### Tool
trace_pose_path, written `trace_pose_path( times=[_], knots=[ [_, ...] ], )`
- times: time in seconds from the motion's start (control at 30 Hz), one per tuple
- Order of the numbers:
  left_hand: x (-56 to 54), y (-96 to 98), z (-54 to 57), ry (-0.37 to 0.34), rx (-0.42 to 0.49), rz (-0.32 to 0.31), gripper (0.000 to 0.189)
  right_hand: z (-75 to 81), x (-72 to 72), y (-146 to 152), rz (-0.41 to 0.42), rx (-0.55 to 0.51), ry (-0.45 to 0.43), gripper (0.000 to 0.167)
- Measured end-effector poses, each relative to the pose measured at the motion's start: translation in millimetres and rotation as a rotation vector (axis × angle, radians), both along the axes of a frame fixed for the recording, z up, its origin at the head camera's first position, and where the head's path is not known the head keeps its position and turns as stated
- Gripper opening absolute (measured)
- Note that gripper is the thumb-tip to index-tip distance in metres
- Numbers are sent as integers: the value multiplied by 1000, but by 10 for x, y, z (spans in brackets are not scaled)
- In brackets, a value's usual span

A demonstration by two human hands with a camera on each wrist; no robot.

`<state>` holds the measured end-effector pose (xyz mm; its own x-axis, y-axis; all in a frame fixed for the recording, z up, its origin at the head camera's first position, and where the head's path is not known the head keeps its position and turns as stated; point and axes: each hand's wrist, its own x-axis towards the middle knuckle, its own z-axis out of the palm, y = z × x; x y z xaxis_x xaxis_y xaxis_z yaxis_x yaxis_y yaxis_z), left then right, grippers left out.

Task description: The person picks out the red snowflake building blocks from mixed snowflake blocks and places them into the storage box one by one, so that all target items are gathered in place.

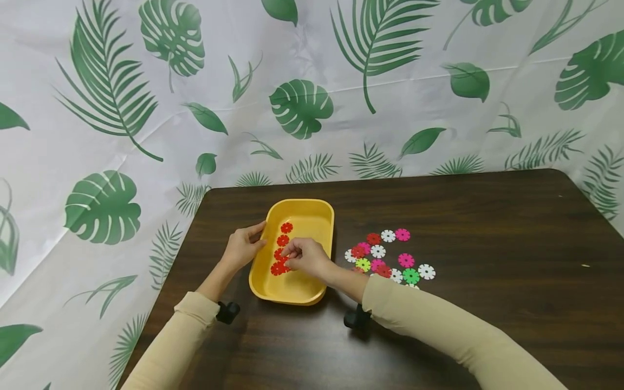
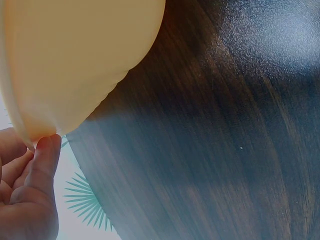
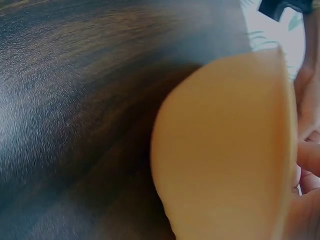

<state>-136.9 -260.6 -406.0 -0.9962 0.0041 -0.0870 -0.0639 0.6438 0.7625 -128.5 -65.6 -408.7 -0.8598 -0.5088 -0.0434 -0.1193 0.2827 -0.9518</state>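
Yellow tray point(image 1: 303, 290) is resting on dark wood-grain table point(image 1: 497, 244). Left hand point(image 1: 242, 247) is pinching tray's left rim between thumb and fingers. Red notched discs point(image 1: 281, 241) are forming column inside tray, left of centre. Right hand point(image 1: 311, 257) is hovering over tray beside them, fingers bent, narrowly spaced; cannot tell whether disc is held. Mixed-colour discs point(image 1: 374, 251) are lying right of tray.

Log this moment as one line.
left hand: grips yellow tray rim; right hand: at red notched discs in tray, hold unclear; multicolour discs: on wood-grain table, right of tray
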Motion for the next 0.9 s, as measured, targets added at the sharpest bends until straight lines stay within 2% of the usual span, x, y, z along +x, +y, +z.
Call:
trace_pose_path(
  times=[0.3, 0.6, 0.9],
  knots=[
    [2, -12, 20, -4, 3, -2, 51, -133, 38, -191, 55, 125, 43, 10],
    [3, -19, 29, -1, 11, -5, 51, -177, 77, -317, 78, 203, -13, 10],
    [4, -7, 34, -7, 11, 0, 52, -221, 75, -432, 101, 290, 25, 8]
  ],
)
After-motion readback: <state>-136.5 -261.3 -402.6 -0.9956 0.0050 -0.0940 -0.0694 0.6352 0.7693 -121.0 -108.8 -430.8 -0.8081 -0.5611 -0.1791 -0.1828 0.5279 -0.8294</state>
